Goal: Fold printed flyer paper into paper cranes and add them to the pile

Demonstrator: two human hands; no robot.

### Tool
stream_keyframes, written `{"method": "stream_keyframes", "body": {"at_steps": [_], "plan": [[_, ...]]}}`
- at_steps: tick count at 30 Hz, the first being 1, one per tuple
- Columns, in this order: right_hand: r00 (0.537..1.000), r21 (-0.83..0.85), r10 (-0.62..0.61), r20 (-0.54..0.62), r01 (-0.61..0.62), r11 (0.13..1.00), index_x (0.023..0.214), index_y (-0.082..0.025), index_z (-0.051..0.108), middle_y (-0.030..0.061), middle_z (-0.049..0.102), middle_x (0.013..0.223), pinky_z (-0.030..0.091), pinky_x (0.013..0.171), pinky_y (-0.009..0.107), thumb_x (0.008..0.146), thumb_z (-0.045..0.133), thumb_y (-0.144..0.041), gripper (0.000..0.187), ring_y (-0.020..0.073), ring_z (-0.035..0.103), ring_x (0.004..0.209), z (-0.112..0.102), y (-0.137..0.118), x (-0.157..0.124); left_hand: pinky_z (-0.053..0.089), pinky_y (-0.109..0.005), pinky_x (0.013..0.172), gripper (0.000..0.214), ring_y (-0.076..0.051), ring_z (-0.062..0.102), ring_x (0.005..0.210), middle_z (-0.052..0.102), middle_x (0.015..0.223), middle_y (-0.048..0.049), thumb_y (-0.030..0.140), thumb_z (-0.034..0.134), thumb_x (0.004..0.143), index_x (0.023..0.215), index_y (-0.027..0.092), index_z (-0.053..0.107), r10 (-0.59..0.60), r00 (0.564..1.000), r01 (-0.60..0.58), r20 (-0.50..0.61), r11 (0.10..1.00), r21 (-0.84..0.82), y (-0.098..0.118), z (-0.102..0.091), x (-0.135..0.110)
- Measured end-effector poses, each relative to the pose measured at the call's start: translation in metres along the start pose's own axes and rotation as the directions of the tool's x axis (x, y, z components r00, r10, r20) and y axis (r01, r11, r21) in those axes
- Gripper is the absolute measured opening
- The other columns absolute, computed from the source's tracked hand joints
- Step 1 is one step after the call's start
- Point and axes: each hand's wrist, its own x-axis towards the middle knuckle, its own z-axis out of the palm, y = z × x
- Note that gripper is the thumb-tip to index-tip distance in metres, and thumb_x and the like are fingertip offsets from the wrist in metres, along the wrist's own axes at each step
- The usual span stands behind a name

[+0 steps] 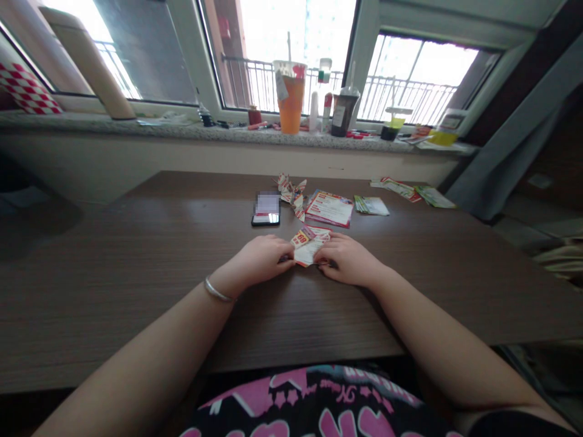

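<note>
Folded red-and-white paper flyer [308, 246], held between two hands.
Left hand [257, 262] and right hand [348, 260] clamped on opposite edges, resting on brown woodgrain table [182, 303].

Speckled stone window sill [204, 135] as landmark: bright windows [423, 67] above it — metal balcony railing [410, 100] beyond glass, pale wall [136, 164] directly below, dark wood-grain desk [113, 291] in front, grey curtain [505, 164] hanging at right end — strong daylight.
</note>
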Motion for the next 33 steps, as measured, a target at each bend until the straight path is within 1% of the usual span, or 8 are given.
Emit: {"method": "stream_keyframes", "body": {"at_steps": [2, 5, 8, 13, 21, 26, 30, 33], "plan": [[1.000, -0.023, 0.015, 0.018, -0.014, 1.000, 0.087, -0.020, 0.071, 0.0051, 0.073, 0.091, 0.037, 0.097, 0.038, 0.081, 0.061, -0.024, 0.012, 0.0222, 0.062, 0.095, -0.001, -0.001, 0.000, 0.046, -0.033, 0.085, 0.024, -0.022, 0.063, 0.097, 0.071, 0.101, -0.0046, 0.036, 0.052, 0.092, 0.102, 0.021, 0.068, 0.027, 1.000, -0.027, -0.006, 1.000, -0.015, -0.001, 0.002, 0.000], [0.994, -0.034, 0.081, 0.067, -0.079, 0.996, 0.083, -0.019, 0.070, 0.0056, 0.072, 0.086, 0.042, 0.081, 0.031, 0.083, 0.059, -0.025, 0.013, 0.0198, 0.063, 0.085, -0.003, -0.004, -0.001, 0.044, -0.033, 0.089, 0.026, -0.022, 0.061, 0.101, 0.070, 0.107, -0.0041, 0.038, 0.051, 0.093, 0.104, 0.021, 0.068, 0.056, 0.998, -0.056, -0.019, 0.998, -0.029, -0.002, 0.005, 0.000], [0.984, -0.032, 0.152, 0.092, -0.150, 0.988, 0.083, -0.019, 0.069, 0.0055, 0.071, 0.086, 0.041, 0.070, 0.027, 0.086, 0.056, -0.030, 0.017, 0.0178, 0.062, 0.079, -0.005, -0.005, -0.002, 0.044, -0.033, 0.091, 0.032, -0.022, 0.061, 0.103, 0.069, 0.110, -0.0045, 0.041, 0.046, 0.095, 0.104, 0.021, 0.069, 0.068, 0.997, -0.068, -0.024, 0.997, -0.035, -0.003, 0.007, 0.000], [0.970, -0.013, 0.226, 0.091, -0.225, 0.974, 0.082, -0.019, 0.068, 0.0059, 0.071, 0.084, 0.037, 0.067, 0.026, 0.088, 0.055, -0.039, 0.024, 0.0173, 0.061, 0.077, -0.004, -0.002, -0.002, 0.045, -0.033, 0.090, 0.029, -0.021, 0.061, 0.101, 0.068, 0.106, -0.0057, 0.038, 0.047, 0.095, 0.103, 0.022, 0.070, 0.044, 0.999, -0.044, -0.029, 0.999, -0.007, -0.003, 0.008, 0.000], [0.941, 0.056, 0.327, 0.085, -0.333, 0.941, 0.084, -0.020, 0.069, 0.0030, 0.068, 0.072, 0.031, 0.058, 0.024, 0.091, 0.052, -0.040, 0.027, 0.0137, 0.054, 0.061, -0.007, 0.002, 0.000, 0.046, -0.033, 0.088, 0.019, -0.021, 0.060, 0.099, 0.068, 0.109, -0.0035, 0.029, 0.053, 0.092, 0.101, 0.023, 0.069, 0.058, 0.997, -0.058, -0.041, 0.998, 0.005, -0.001, 0.011, 0.001], [0.941, 0.149, 0.332, 0.059, -0.337, 0.930, 0.087, -0.020, 0.068, 0.0024, 0.068, 0.077, 0.033, 0.059, 0.023, 0.089, 0.054, -0.036, 0.021, 0.0135, 0.055, 0.064, -0.004, 0.007, 0.000, 0.046, -0.034, 0.092, 0.022, -0.021, 0.059, 0.103, 0.068, 0.111, -0.0036, 0.023, 0.050, 0.092, 0.105, 0.021, 0.067, 0.093, 0.993, -0.094, -0.066, 0.995, -0.016, 0.002, 0.016, 0.001], [0.938, 0.199, 0.345, 0.038, -0.346, 0.917, 0.088, -0.018, 0.066, 0.0022, 0.067, 0.075, 0.032, 0.058, 0.023, 0.089, 0.054, -0.035, 0.021, 0.0128, 0.052, 0.061, 0.000, 0.009, 0.000, 0.046, -0.036, 0.093, 0.026, -0.021, 0.058, 0.105, 0.067, 0.115, -0.0023, 0.023, 0.047, 0.094, 0.108, 0.025, 0.068, 0.120, 0.990, -0.122, -0.070, 0.992, -0.027, 0.001, 0.017, 0.001], [0.949, 0.231, 0.315, 0.023, -0.311, 0.922, 0.089, -0.016, 0.065, 0.0034, 0.067, 0.079, 0.034, 0.060, 0.023, 0.090, 0.053, -0.030, 0.018, 0.0127, 0.052, 0.063, 0.001, 0.009, 0.002, 0.046, -0.037, 0.093, 0.028, -0.022, 0.057, 0.107, 0.066, 0.117, -0.0035, 0.022, 0.048, 0.093, 0.112, 0.027, 0.068, 0.122, 0.990, -0.125, -0.075, 0.992, -0.029, 0.002, 0.016, 0.001]]}}
